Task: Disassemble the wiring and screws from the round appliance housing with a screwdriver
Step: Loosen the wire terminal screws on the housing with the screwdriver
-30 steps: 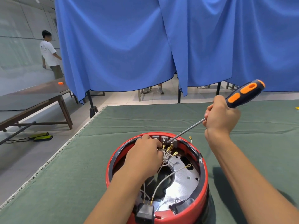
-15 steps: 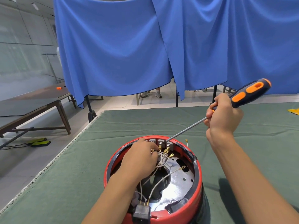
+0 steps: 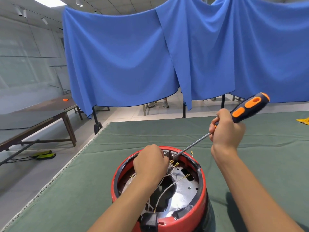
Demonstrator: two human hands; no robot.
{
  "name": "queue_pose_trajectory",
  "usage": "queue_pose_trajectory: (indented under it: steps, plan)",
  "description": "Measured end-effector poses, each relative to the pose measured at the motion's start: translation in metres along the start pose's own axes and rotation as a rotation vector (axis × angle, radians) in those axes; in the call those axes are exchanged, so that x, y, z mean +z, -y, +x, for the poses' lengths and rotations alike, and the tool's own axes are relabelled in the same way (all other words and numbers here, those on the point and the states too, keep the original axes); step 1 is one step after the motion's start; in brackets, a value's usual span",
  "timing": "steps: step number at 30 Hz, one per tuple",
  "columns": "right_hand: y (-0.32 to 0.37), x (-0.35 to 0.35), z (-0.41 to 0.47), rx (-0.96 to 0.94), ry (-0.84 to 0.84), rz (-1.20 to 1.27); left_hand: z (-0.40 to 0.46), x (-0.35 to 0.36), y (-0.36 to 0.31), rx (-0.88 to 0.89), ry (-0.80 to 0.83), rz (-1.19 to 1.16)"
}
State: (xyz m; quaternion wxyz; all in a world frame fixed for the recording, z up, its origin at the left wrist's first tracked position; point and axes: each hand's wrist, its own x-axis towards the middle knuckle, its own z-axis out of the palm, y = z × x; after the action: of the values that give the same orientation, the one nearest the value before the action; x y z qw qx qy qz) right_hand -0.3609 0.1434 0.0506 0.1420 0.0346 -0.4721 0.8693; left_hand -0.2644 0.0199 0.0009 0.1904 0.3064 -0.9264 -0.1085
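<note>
Housing (image 3: 203, 188) on green mat: L hand (image 3: 150, 166) pinching wires (image 3: 167, 186) inside, R hand (image 3: 225, 129) fisted round screwdriver (image 3: 247, 108), tip at far-rim terminals

The housing (image 3: 203, 186) has a red outer shell with a black inner rim, and its floor is a shiny silver metal plate (image 3: 184, 193) with small dark holes. White wires (image 3: 164, 191) with brass-yellow terminals run inside the housing; a black plug block (image 3: 149, 221) sits at its near rim. The screwdriver (image 3: 249, 108), above and right of the housing, has a dark navy handle with bright orange inlays and a plain silver shaft. The tabletop (image 3: 83, 190) under the housing wears dull green cloth with a whitish frayed edge. Behind the housing hangs a plain blue curtain (image 3: 125, 64). Far right of the housing lies a yellow scrap (image 3: 303, 121). Left of it stand a dark brown table (image 3: 33, 114) and a grey floor (image 3: 25, 178).
</note>
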Motion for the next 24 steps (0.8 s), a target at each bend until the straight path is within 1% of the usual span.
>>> queue_pose_trajectory:
  steps: [3,7,9,11,13,15,19,20,22,24]
  plan:
    - [-0.001,0.000,0.001,0.001,0.000,-0.001,0.000,0.001,0.001,-0.056,0.044,-0.124]
    - [-0.001,0.000,0.001,0.014,0.003,-0.006,0.004,-0.001,0.003,-0.115,0.205,-0.511]
    - [0.000,-0.001,0.001,0.021,0.002,-0.003,0.005,-0.002,0.003,-0.124,0.205,-0.637]
    - [0.001,-0.001,0.001,0.033,-0.001,0.008,0.004,-0.004,0.004,-0.128,0.167,-0.724]
    - [0.003,-0.001,0.002,0.043,-0.005,0.017,0.003,-0.005,0.005,-0.123,0.147,-0.757]
    - [0.004,-0.001,0.003,0.048,-0.007,0.023,0.001,-0.006,0.007,-0.106,0.174,-0.763]
    - [0.002,-0.002,0.001,0.042,0.008,0.005,-0.005,-0.003,0.008,0.000,0.293,-0.606]
    - [0.002,-0.002,0.001,0.040,0.006,0.001,-0.006,-0.002,0.008,0.031,0.297,-0.564]
    - [0.003,-0.002,0.001,0.040,-0.009,0.014,-0.007,-0.002,0.008,0.075,0.239,-0.527]
    - [0.007,-0.002,0.002,0.048,-0.042,0.064,-0.007,-0.004,0.009,0.072,0.151,-0.589]
